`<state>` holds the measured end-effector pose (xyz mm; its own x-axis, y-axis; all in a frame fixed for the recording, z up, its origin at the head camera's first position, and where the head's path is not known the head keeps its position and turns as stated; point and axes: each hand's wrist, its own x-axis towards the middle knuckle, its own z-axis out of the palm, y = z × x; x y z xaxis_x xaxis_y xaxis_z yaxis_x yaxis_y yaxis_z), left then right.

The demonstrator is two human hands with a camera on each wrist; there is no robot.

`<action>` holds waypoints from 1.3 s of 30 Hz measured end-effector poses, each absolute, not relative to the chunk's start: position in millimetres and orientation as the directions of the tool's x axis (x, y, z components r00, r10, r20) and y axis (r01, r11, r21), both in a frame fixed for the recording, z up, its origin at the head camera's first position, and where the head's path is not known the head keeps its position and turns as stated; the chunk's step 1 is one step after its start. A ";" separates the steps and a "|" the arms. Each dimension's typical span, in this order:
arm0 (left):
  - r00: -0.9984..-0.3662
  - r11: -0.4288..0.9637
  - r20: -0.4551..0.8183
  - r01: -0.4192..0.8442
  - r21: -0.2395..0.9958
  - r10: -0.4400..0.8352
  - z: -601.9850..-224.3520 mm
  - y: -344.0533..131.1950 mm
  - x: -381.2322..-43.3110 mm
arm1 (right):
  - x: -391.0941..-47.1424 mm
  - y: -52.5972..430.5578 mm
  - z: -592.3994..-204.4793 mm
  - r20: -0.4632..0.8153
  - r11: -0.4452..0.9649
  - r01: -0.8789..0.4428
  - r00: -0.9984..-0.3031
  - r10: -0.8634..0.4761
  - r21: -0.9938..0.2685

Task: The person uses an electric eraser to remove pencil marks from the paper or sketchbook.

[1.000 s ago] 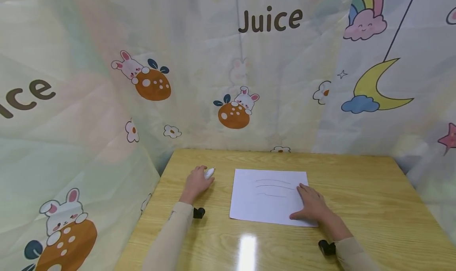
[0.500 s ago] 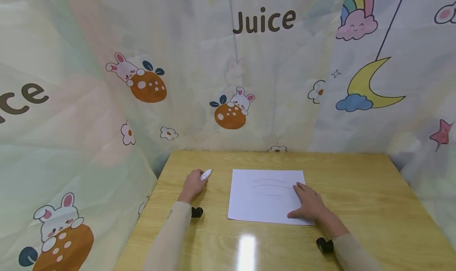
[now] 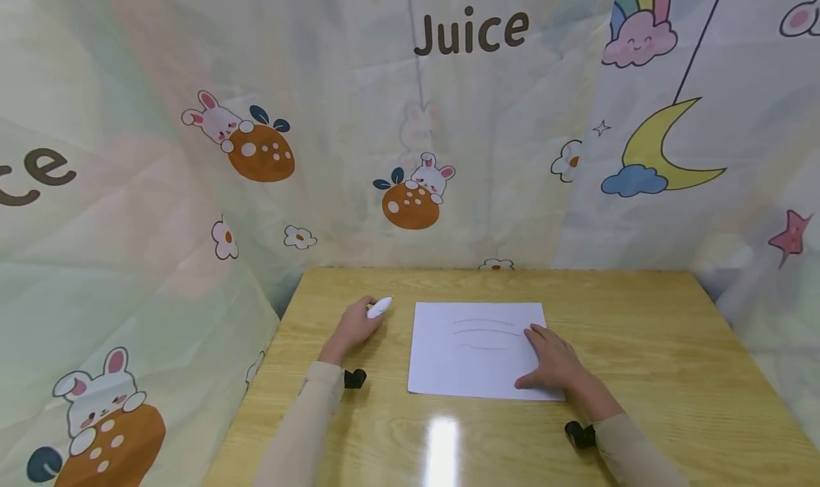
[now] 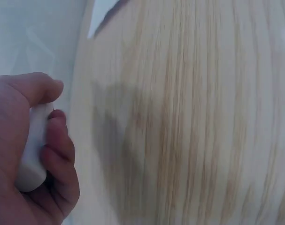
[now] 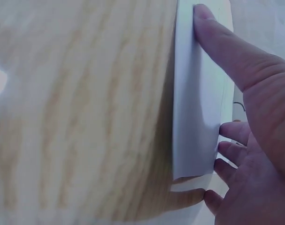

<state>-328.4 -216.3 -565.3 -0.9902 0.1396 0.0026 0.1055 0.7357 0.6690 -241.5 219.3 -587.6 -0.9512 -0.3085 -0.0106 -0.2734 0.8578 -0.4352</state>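
Observation:
My left hand [image 3: 359,325] curls round a stubby white tool with a narrow pointed tip [image 3: 379,307], raised over the table to the left of the paper. In the left wrist view, fingers and thumb wrap the white tool [image 4: 35,150], covering part of it; its exact kind cannot be told. A white sheet of paper [image 3: 442,366] lies flat in mid-table, bearing three thin, roughly horizontal lines [image 3: 483,332]. Spread over the sheet's right edge, my right hand [image 3: 557,362] rests with thumb and fingers apart. The right wrist view shows its thumb [image 5: 222,44] on the paper [image 5: 196,126].
The wooden table [image 3: 628,330] ends against a printed fabric backdrop [image 3: 339,152] at the back, with more fabric along the left and right sides. A black wrist mount [image 3: 354,379] shows beside the left sleeve, another black mount [image 3: 579,435] by the right.
The left hand has drifted slightly right, toward the paper, with the white tool turning a little in its grip. The right hand stays on the sheet. The head view has shifted slightly.

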 end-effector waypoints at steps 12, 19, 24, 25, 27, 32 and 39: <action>-0.980 0.645 0.034 0.156 0.748 0.197 -560.3 -181.2 -329.8 | -246.0 223.1 -588.4 -0.006 0.860 -0.270 -0.953 -0.303 -0.433; -0.981 0.634 0.016 0.139 0.761 0.195 -559.6 -164.8 -333.5 | -250.2 225.5 -586.9 0.008 0.855 -0.280 -0.951 -0.308 -0.437; -0.976 0.662 0.015 0.159 0.733 0.218 -565.2 -152.2 -331.8 | -247.4 224.5 -590.7 -0.013 0.856 -0.272 -0.951 -0.309 -0.440; -0.974 0.666 0.012 0.164 0.728 0.227 -565.2 -149.2 -331.4 | -246.6 224.2 -591.5 -0.010 0.855 -0.274 -0.951 -0.310 -0.440; -0.970 0.670 0.016 0.180 0.721 0.243 -564.6 -144.0 -331.1 | -245.4 223.4 -591.6 -0.004 0.854 -0.273 -0.952 -0.306 -0.443; -0.962 0.676 -0.003 0.191 0.712 0.275 -565.6 -134.0 -331.9 | -243.8 220.5 -590.2 0.004 0.850 -0.276 -0.952 -0.307 -0.450; -0.940 0.653 -0.015 0.226 0.723 0.342 -572.0 -126.6 -335.8 | -241.4 220.8 -592.2 0.005 0.850 -0.279 -0.951 -0.310 -0.446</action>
